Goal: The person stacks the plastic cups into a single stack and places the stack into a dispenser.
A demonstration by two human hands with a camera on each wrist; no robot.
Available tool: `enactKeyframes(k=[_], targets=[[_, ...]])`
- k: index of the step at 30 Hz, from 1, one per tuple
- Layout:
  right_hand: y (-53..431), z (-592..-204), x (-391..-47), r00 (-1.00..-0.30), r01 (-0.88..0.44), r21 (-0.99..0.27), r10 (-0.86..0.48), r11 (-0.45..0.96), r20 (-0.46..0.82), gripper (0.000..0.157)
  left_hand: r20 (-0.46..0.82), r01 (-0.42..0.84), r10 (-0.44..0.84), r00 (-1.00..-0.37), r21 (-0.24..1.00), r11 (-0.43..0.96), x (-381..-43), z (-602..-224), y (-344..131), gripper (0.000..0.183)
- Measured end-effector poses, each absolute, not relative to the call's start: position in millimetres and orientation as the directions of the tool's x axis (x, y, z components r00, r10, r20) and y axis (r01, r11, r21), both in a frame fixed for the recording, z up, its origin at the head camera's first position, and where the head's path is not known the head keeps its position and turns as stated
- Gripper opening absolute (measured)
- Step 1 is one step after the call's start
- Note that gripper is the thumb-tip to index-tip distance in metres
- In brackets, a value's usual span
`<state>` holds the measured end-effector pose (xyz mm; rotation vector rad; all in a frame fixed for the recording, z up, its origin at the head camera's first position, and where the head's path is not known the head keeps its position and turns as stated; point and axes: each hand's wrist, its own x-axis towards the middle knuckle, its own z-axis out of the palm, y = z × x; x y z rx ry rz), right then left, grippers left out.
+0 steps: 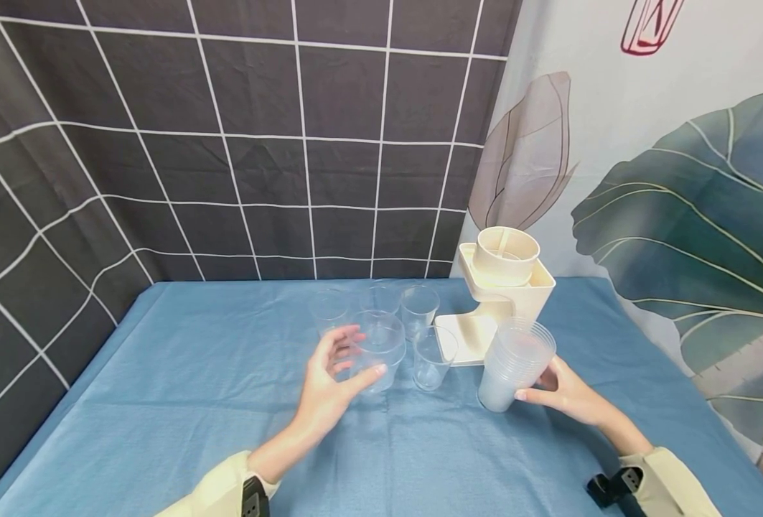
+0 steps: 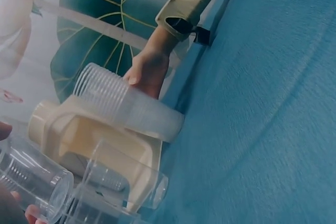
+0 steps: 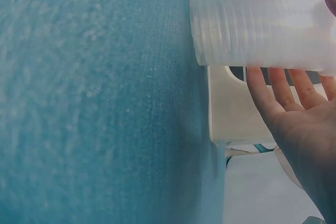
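- you've got a clear cup (image 1: 382,343) gripped in your left hand (image 1: 328,384), at its 1 o'clock
- right hand (image 1: 565,393) clamped round the cup stack (image 1: 515,366), its 10 o'clock
- cream stand (image 1: 513,291) at the stack's 12

Cream sleeves (image 1: 675,482), black wrist cameras (image 1: 255,500)

Left hand (image 1: 331,384) mostly cut off in left wrist view; stacked cups (image 1: 517,362) uncountable.

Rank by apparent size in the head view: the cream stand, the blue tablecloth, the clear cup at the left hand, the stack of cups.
1. Blue tablecloth
2. Cream stand
3. Stack of cups
4. Clear cup at the left hand, slimmer than the stack
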<state>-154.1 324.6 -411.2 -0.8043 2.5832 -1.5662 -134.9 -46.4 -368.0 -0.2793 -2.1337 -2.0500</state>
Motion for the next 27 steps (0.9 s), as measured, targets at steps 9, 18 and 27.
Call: enactKeyframes(k=[9,18,27], targets=[[326,-411,-154,-0.867,-0.415,-0.837,-0.434,0.357,0.244,0.078,0.264,0.265,0.068,-0.962,0.964,0.005,-138,-362,-30,0.057],[326,-413,-155,-0.866,-0.415,-0.836,-0.436,0.358,0.244,0.079,0.257,0.259,0.132,-0.957,0.966,0.000,-137,-361,-18,0.058],[326,-413,-155,-0.869,-0.407,-0.841,-0.434,0.356,0.237,0.080,0.265,0.267,0.166,-0.950,0.964,-0.010,-141,-357,-9,0.056]])
